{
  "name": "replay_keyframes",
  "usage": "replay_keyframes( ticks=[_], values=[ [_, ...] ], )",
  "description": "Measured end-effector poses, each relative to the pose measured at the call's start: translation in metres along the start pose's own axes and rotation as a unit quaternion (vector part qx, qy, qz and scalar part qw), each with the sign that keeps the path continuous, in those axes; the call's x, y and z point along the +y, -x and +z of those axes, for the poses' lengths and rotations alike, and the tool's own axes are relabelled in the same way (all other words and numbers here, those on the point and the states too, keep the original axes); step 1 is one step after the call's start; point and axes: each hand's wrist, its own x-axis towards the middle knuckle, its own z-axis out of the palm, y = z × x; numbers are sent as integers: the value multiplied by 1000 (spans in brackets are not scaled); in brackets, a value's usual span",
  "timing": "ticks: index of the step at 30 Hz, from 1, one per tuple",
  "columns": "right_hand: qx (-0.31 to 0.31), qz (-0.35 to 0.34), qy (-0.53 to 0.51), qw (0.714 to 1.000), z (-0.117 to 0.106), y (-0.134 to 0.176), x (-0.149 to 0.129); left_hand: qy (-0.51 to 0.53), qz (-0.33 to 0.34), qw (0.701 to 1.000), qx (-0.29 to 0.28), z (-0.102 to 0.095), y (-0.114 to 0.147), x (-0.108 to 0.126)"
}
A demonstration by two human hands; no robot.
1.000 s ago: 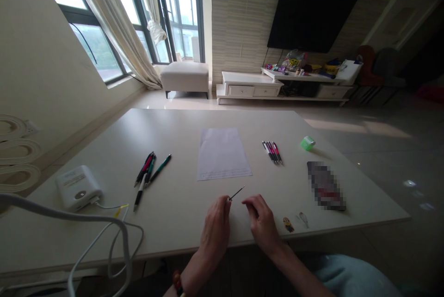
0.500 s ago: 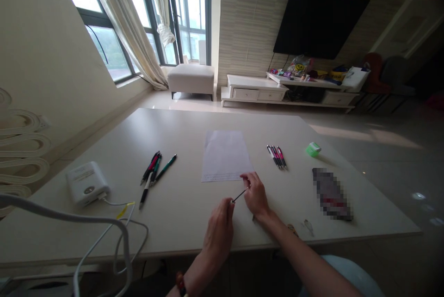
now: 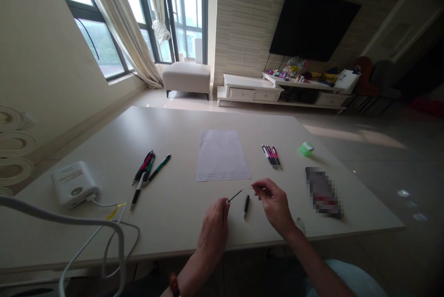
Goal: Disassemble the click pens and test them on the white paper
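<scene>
A thin rod (image 3: pixel 236 194) is held by the left hand (image 3: pixel 213 225), fingers curled; a tiny piece (image 3: pixel 250 188) is pinched by the right hand (image 3: pixel 276 201); a dark tube (image 3: pixel 246 207) is positioned between.

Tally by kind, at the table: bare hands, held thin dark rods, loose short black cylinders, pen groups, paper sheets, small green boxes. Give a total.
Bare hands: 2, left hand and right hand
Thin dark rod, held: 1
Short black cylinder, loose: 1
Multicoloured slim-pen groups: 2, left group and right group
White paper sheet: 1
Small green box: 1
Total: 8
</scene>
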Motion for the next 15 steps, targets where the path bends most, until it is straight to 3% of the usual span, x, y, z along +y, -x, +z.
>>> replay_keyframes(
  ticks=[15],
  values=[
    [-53, -72, 5, 996, 10, 0, -3, -45, 47, 998, 10, 0, 2, 1]
  ],
)
